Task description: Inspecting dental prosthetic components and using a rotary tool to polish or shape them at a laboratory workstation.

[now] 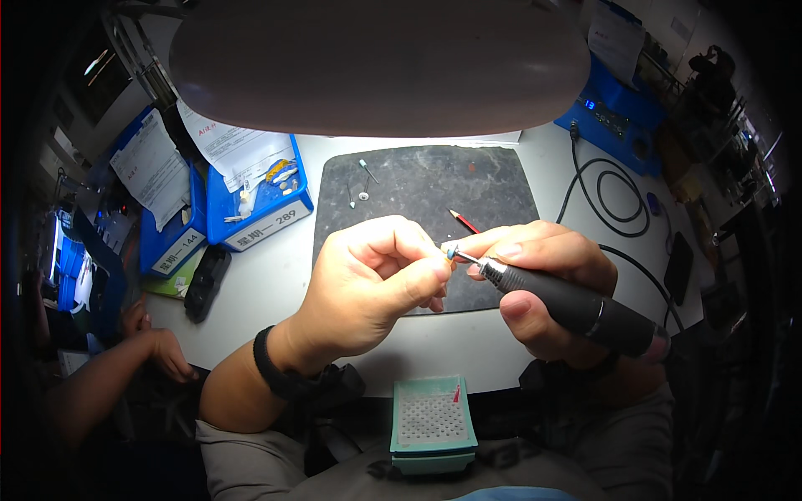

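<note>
My left hand (355,280) is closed, with thumb and forefinger pinching a small yellowish piece (449,260). Most of that piece is hidden by the fingertips, so its kind does not show. In my right hand (555,255) lies a dark rotary handpiece (576,305), slanting from lower right to upper left. Its thin metal shank ends in a small blue tip (452,251), which meets the yellowish piece or sits right beside it. Both hands are close together above a worn black mat (418,179), fingertips nearly touching.
Several loose rotary bits (364,196) and a red pencil (464,221) lie on the mat. Blue trays (305,196) with papers stand left; a blue control box (614,117) and cable (585,171) right. A lamp (376,67) overhangs. A green perforated tray (433,417) is nearest me. Another person's hand (171,355) rests left.
</note>
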